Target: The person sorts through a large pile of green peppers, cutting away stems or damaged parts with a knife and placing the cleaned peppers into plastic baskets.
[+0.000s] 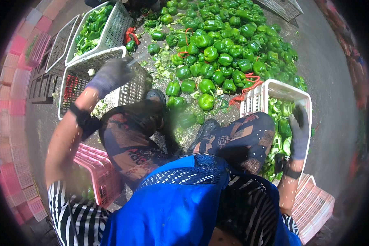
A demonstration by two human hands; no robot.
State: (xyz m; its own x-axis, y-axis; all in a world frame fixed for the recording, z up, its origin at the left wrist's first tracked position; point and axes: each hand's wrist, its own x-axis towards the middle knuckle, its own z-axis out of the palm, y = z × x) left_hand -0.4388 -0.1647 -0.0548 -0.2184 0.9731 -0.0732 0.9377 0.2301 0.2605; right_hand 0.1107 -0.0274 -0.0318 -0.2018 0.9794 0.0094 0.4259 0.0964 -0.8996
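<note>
My left hand [112, 73], in a grey glove, is raised over a white plastic crate [135, 84] holding scraps. A thin, blurred object, perhaps a knife [136, 60], sticks out from its fingers. My right hand [299, 132], also gloved, reaches into another white plastic crate [306, 101] at the right, over cut green bell peppers [278, 120]; whether its fingers hold one is unclear. Between and beyond my knees spreads a large pile of whole green bell peppers [226, 58], its nearest ones close to my shoes.
A white crate of green peppers [93, 27] stands upper left. Red netting [247, 89] lies by the right crate. Pink crates [103, 175] sit beside my left hip and behind my right arm [315, 206]. Pepper scraps litter the floor. Stacked pink crates [15, 123] line the far left.
</note>
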